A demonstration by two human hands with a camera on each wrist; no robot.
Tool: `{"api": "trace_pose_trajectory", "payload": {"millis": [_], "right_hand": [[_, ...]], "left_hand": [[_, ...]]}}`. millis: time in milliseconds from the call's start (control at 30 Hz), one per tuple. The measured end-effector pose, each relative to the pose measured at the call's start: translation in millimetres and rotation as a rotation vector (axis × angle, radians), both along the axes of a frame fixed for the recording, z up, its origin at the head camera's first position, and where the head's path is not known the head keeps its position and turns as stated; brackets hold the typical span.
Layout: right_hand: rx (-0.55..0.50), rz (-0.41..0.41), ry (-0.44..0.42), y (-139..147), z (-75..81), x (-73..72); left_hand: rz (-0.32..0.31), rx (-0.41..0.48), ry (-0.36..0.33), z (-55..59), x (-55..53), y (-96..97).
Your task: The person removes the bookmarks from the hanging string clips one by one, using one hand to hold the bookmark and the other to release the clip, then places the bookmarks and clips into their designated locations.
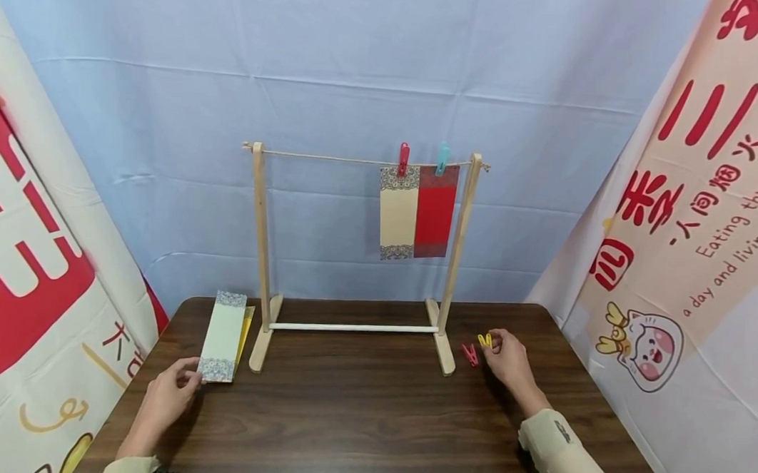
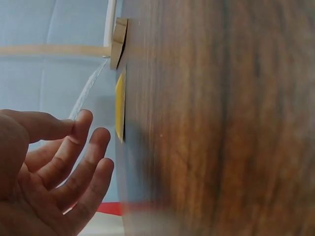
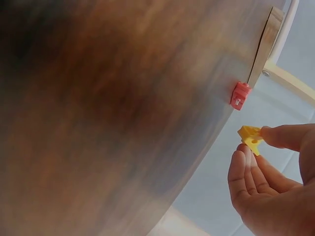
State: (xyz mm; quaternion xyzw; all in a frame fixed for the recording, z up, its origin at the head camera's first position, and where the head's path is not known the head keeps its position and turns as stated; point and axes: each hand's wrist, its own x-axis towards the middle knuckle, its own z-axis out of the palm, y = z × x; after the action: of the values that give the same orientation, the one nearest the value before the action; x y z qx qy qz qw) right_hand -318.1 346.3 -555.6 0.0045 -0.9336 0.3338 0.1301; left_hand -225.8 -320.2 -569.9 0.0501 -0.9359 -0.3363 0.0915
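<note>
At the left, my left hand (image 1: pixel 168 395) pinches the near corner of a pale card (image 1: pixel 222 335) with blue lace-patterned ends. In the left wrist view that card (image 2: pixel 88 88) is tilted, its edge between thumb and index fingertip, off the table. A yellow card (image 1: pixel 244 333) lies under it on the table. On the right, my right hand (image 1: pixel 508 356) holds a yellow clothespin (image 3: pixel 251 137) between thumb and fingers, above the table. Close by, a red clothespin (image 1: pixel 470 355) lies on the tabletop.
A wooden stand (image 1: pixel 259 237) with a string (image 1: pixel 331 158) across its top is at the table's (image 1: pixel 343 420) back. From the string hang a cream card (image 1: pixel 398 216) under a red clothespin (image 1: pixel 404 159) and a red card (image 1: pixel 436 214) under a blue clothespin (image 1: pixel 443 159).
</note>
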Motion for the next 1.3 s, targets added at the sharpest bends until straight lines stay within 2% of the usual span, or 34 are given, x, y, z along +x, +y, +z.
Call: {"api": "trace_pose_trajectory", "payload": {"millis": [167,467,867,1300], "right_hand": [[0.007,-0.006,-0.037,1.0,-1.1,-0.6],[0.056,-0.003,-0.037,1.9,-4.3,-5.3],[0.132,-0.005,-0.068,-1.7,-5.9,-9.0],[0.167,0.010,-0.084,0.3,-9.5,-13.0]], "left_hand": [[0.003,0.012,-0.024,-0.1,-1.4,-1.3],[-0.003,0.004,-0.059,-1.5,-2.6,-4.4],[-0.006,-0.005,-0.064,-2.8,-4.7,-4.9],[0.006,-0.007,-0.075,-2.2,-4.6,-3.4]]}}
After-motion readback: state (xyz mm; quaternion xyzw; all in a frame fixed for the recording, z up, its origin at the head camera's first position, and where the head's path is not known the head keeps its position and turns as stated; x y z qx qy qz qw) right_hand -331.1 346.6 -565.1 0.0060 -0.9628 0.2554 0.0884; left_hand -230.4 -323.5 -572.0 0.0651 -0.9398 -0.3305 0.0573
